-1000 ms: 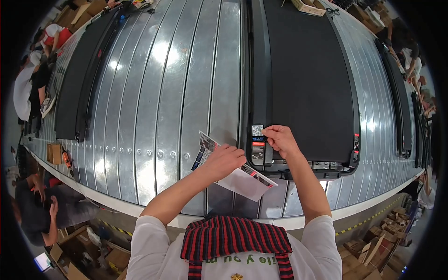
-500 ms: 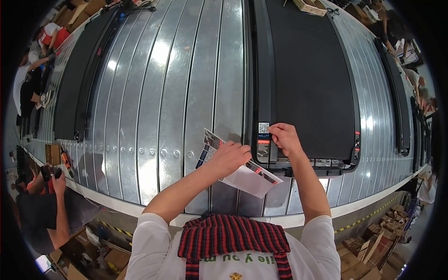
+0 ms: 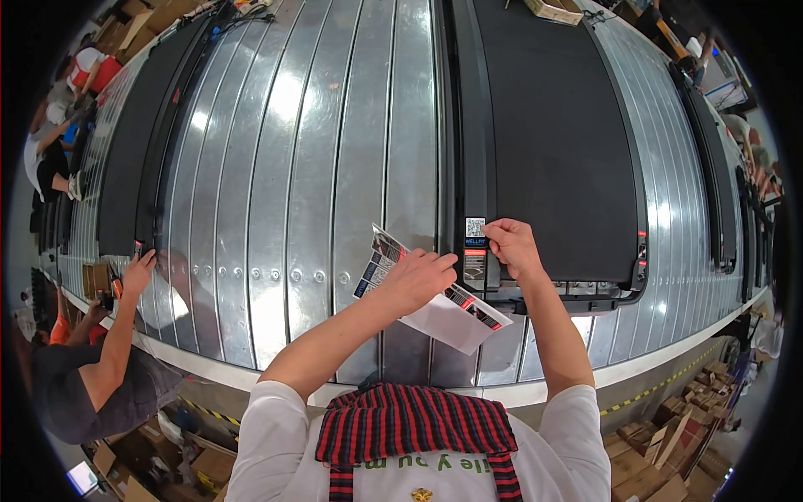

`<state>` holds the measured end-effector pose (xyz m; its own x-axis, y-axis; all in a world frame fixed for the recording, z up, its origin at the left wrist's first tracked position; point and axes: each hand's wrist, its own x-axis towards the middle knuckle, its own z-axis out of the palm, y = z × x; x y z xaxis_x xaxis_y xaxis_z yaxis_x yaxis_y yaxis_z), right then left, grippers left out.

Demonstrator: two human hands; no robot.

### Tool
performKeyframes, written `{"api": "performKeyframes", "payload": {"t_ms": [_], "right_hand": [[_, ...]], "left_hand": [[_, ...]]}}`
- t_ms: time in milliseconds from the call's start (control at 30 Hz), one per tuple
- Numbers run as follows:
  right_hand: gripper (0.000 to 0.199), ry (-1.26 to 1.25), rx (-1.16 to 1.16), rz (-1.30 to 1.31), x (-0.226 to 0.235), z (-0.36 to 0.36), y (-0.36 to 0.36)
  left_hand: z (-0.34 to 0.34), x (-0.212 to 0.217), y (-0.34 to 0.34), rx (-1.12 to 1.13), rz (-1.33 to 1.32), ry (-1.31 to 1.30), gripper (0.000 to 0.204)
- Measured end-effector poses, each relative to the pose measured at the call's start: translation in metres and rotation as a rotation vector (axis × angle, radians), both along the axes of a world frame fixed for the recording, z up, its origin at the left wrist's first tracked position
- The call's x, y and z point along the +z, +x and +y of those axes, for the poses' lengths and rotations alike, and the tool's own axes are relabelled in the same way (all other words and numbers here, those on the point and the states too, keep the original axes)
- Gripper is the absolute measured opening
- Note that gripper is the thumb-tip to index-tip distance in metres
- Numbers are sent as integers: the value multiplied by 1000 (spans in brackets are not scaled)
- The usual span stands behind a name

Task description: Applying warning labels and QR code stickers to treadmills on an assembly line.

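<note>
My left hand (image 3: 418, 280) is closed on a sheet of stickers (image 3: 456, 322), white with dark and red printed labels along its edges, held tilted over the metal surface. My right hand (image 3: 512, 247) is closed in a pinch at the right edge of a square-code sticker (image 3: 475, 231), which lies on the black side rail of a treadmill deck (image 3: 560, 142). Just below it on the rail sits a warning label (image 3: 474, 266) with an orange-red band. The fingertips of my left hand are close to the rail's left side. My right fingertips partly cover the sticker's edge.
The decks lie on a ribbed metal conveyor table (image 3: 318, 167) with a white front edge (image 3: 217, 368). Another black deck (image 3: 134, 151) lies to the left, where a co-worker's hand (image 3: 140, 266) touches its near end. Cardboard boxes (image 3: 640, 452) are stacked below right.
My hands stay almost in place, with the sticker sheet shifted slightly. At the left, the co-worker has reached forward to the end of the left deck.
</note>
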<state>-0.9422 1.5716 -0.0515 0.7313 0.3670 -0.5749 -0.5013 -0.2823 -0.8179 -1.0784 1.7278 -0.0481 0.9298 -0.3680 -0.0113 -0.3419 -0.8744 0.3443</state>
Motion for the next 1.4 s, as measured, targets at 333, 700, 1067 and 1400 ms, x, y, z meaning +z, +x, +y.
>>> {"api": "performKeyframes", "payload": {"t_ms": [333,700,1067,1400], "right_hand": [[10,0,-25,-72,-3,1,-5],[8,17,-66,-104,-1,4,-9],[10,16,-62,-201,-18,2,-7],[12,-20,-21,-291,-29,0,-6]], "left_hand": [[-2,-2,5,-7,-47,-38,10],[-3,-7,17,-36,-142,-54,6],[-5,-9,18,-21,-79,-79,9],[-12,-2,19,-22,-44,10,8]]}}
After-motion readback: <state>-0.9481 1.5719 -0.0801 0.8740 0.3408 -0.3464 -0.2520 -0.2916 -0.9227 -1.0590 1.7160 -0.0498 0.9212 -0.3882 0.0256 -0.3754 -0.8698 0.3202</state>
